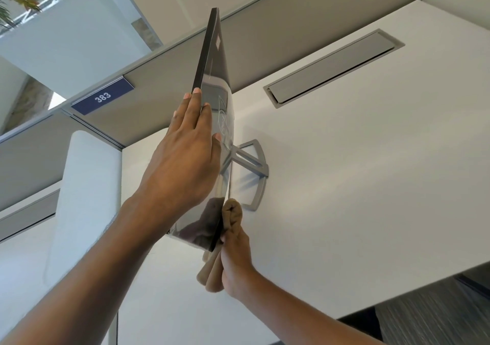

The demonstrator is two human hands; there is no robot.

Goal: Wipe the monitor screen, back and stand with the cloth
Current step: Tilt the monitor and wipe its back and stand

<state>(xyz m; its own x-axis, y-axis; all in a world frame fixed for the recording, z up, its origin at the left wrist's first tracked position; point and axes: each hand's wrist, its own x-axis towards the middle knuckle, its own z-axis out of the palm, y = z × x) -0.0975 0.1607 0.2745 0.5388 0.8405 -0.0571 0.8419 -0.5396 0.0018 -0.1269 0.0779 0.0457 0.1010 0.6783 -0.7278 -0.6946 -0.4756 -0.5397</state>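
I see the thin black monitor [212,60] from its edge, and its back is shiny like a mirror. The left hand [185,156] lies flat on its top, fingers straight, gripping nothing. The right hand [236,259] squeezes the soft tan cloth [233,212] against the near end. The grey metal stand [250,160] is half hidden on the white desk [344,185].

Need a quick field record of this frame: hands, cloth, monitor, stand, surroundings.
monitor: seen edge-on from above, on the desk
left hand: flat against the monitor's left face, fingers straight
right hand: grips the cloth at the monitor's near end, stand side
cloth: tan, bunched, touching the monitor's edge
stand: grey base on the desk, right of the panel
other: grey cable hatch in the desk; blue plate reading 383
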